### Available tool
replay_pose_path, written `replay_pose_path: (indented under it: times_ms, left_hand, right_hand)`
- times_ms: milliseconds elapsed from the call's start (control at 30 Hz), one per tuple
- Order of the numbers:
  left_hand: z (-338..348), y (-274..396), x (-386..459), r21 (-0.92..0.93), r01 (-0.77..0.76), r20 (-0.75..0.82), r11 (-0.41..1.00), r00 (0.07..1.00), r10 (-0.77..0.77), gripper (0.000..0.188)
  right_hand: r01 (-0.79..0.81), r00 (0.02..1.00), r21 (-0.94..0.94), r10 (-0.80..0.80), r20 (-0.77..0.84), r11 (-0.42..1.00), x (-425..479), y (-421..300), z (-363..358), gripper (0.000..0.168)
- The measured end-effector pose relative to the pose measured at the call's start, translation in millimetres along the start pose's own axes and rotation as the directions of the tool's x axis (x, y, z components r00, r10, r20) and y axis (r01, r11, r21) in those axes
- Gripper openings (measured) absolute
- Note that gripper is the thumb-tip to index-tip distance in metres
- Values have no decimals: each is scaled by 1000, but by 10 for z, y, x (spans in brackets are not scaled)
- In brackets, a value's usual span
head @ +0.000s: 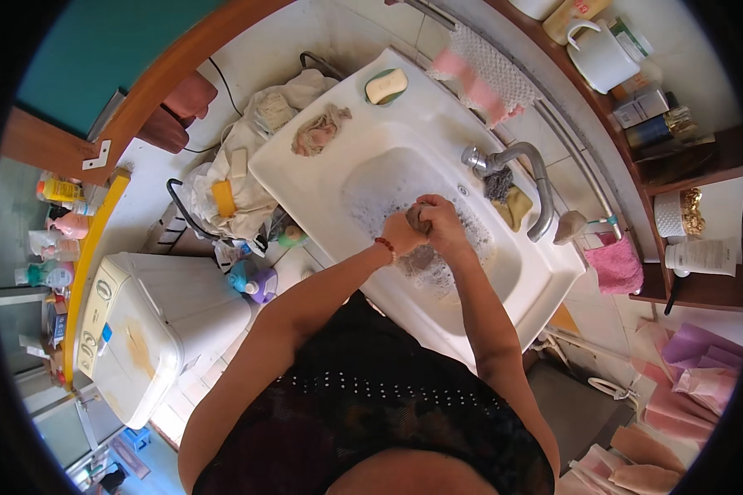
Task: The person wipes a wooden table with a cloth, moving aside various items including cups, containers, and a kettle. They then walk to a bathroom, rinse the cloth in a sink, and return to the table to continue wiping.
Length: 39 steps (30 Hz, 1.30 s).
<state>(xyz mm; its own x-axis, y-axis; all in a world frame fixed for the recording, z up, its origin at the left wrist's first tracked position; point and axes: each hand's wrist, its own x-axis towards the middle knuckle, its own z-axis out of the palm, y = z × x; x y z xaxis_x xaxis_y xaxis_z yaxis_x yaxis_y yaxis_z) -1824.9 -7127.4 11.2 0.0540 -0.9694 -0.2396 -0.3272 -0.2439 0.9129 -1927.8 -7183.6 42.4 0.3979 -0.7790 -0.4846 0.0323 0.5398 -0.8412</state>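
My left hand (401, 231), with a beaded bracelet at its wrist, and my right hand (444, 224) meet over the basin of a white ceramic sink (285, 170). Between them they squeeze a wet grey-brown cloth (416, 218), mostly hidden by the fingers. Sudsy water (371, 192) lies below, and a greyish mass under my wrists is too blurred by foam to name. A curved metal faucet (540, 179) stands right of the hands. Beside its base are a dark mesh scrubber (498, 184) and a yellowish cloth (516, 209).
On the sink's far ledge lie a soap bar (386, 86) in a green dish and a crumpled cloth (321, 131). A white washing machine (192, 303) and detergent bottles (265, 286) stand left. Towels (613, 265) hang at right below a wooden shelf (641, 142).
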Motion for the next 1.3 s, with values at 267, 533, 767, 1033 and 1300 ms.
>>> replay_pose_path:
  times_ms: [267, 533, 767, 1033, 1300]
  left_hand:
    - [-517, 452, -375, -788, 562, 574, 250, 818, -29, 13]
    - [-384, 362, -534, -727, 665, 681, 173, 730, 55, 5]
    - [-124, 336, -397, -667, 635, 616, 389, 764, -191, 22]
    - [179, 269, -282, -153, 118, 131, 981, 987, -98, 26]
    - [377, -217, -101, 430, -58, 133, 901, 991, 1, 21]
  right_hand:
    - [-27, 814, 494, -268, 516, 869, -163, -88, -57, 82]
    - [137, 712, 354, -341, 615, 925, -301, -242, 304, 58]
    - [106, 957, 127, -136, 258, 986, -329, -147, 255, 17]
    - [157, 974, 24, -150, -167, 987, -199, 97, 57, 15]
    - [118, 918, 125, -60, -392, 985, -75, 308, 92, 19]
